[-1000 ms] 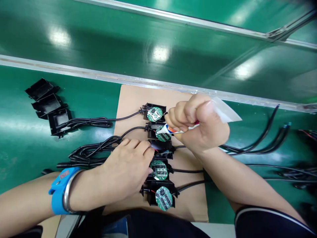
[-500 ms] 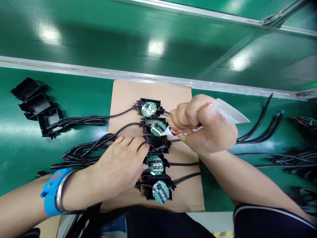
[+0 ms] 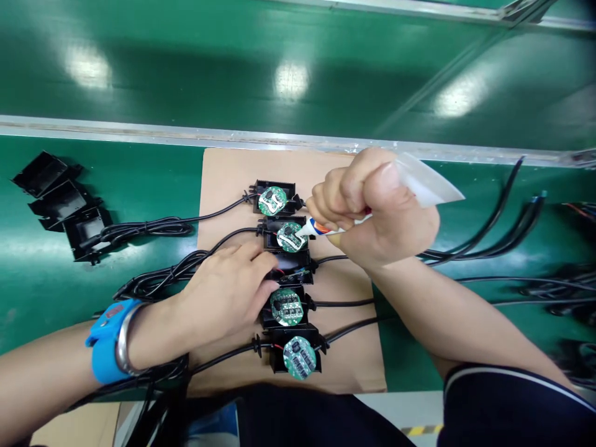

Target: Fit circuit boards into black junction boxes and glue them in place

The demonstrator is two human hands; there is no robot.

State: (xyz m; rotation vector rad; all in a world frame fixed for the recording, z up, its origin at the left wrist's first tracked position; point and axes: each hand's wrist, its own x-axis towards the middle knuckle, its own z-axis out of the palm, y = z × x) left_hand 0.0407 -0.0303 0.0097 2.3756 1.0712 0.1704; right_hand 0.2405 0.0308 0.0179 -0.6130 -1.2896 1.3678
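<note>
My right hand (image 3: 379,211) is closed round a white glue tube (image 3: 333,228) with a blue and orange band. Its nozzle points left and touches the second round green circuit board (image 3: 292,237), where a white bead of paste curves along the components. White paste also lies on the top board (image 3: 272,200). My left hand (image 3: 228,279) rests palm down at the left end of the middle black plastic box (image 3: 293,261), thumb and forefinger curled at its edge. Inside that box the board stands nearly edge-on. Two lower boards (image 3: 286,307) show no paste.
The boxes sit in a column on a cardboard sheet (image 3: 233,171). Black cables (image 3: 161,273) run out left and right in coils. Several black boxes (image 3: 86,230) lie at the far left. Behind the sheet runs a metal rail (image 3: 153,133) before a green panel.
The nozzle has moved along the second board, and its white bead is longer and bent. My left thumb has moved up from the fourth box to the middle one. The view has shifted slightly.
</note>
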